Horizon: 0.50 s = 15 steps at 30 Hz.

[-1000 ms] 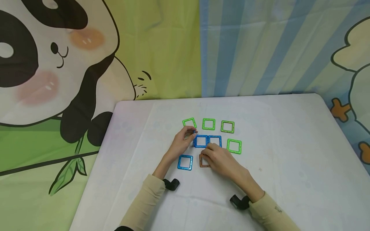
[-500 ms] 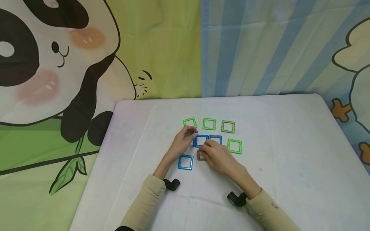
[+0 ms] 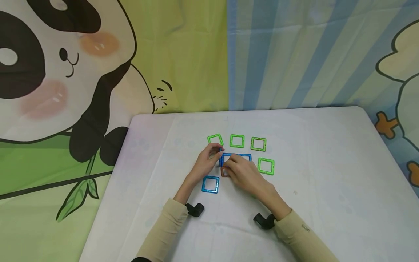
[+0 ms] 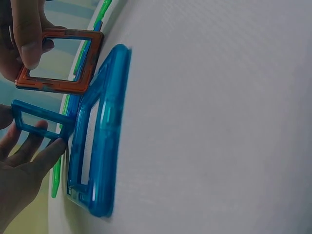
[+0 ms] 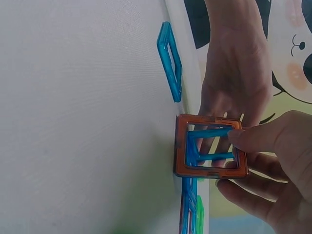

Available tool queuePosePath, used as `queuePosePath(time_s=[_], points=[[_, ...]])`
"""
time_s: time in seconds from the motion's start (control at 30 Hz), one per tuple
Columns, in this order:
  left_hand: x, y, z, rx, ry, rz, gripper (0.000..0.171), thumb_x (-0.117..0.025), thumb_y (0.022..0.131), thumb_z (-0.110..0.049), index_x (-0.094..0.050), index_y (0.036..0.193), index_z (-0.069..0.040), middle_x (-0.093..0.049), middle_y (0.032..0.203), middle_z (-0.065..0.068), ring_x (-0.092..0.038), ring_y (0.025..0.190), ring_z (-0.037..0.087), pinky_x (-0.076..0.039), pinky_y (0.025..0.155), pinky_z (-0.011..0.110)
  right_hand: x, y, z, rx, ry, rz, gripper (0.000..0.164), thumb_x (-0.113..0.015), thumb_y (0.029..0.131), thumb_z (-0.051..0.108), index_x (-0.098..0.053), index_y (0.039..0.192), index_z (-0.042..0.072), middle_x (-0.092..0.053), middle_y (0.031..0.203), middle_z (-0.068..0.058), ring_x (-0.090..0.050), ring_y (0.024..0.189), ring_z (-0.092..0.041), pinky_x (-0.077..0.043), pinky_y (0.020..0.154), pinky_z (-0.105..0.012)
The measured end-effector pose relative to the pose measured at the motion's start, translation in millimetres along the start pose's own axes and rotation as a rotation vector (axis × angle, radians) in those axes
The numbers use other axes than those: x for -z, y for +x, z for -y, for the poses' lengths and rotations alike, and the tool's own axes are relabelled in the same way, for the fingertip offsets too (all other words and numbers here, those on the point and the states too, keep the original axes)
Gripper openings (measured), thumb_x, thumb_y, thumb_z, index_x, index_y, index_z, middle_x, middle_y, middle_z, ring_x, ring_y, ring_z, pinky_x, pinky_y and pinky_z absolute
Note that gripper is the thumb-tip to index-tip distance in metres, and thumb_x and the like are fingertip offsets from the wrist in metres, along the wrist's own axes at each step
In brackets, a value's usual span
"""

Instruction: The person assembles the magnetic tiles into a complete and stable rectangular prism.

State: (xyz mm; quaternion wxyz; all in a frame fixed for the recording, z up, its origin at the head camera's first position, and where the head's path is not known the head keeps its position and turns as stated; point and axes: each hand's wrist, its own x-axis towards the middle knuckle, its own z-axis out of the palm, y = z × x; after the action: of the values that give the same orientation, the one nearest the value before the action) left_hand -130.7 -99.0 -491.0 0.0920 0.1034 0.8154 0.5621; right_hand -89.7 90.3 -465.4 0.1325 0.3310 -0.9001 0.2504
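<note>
My left hand (image 3: 205, 160) pinches a blue square magnetic tile (image 4: 44, 112) that stands on edge, at the left end of two flat blue tiles (image 3: 244, 155) lying side by side. In my right hand (image 3: 245, 176) an orange square magnetic tile (image 5: 181, 146) is pinched between thumb and fingers, held upright. It is just in front of the flat blue pair, close to the left hand's tile; whether they touch I cannot tell. My right fingers cover part of the flat pair in the head view. Another blue tile (image 3: 210, 191) lies flat nearer me.
Behind the blue tiles lie three green square tiles, one at left (image 3: 215, 135), one in the middle (image 3: 236, 135) and one at right (image 3: 258, 138). A further green tile (image 3: 266, 159) lies right of the pair. All rest on a white-covered table (image 3: 314, 156).
My right hand has moved away from me and slightly left with the orange tile, bringing it up to the front of the flat blue pair. The left hand stays in place.
</note>
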Motion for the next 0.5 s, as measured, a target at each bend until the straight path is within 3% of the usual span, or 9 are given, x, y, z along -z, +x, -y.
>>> queuePosePath(time_s=[0.5], points=[[-0.4,0.3,1.8,0.003,-0.012,-0.003,0.029,-0.056,0.107,-0.019,-0.056,0.136,-0.013,-0.067,0.132,0.007,-0.056,0.136,0.027,-0.041,0.118,0.048,-3.5,8.0,-3.9,-0.011,0.005,-0.026,0.007,-0.080,0.090,0.009,-0.078,0.096,0.007,-0.064,0.086,-0.002,-0.059,0.072,-0.013,-0.052,0.057,-0.025]])
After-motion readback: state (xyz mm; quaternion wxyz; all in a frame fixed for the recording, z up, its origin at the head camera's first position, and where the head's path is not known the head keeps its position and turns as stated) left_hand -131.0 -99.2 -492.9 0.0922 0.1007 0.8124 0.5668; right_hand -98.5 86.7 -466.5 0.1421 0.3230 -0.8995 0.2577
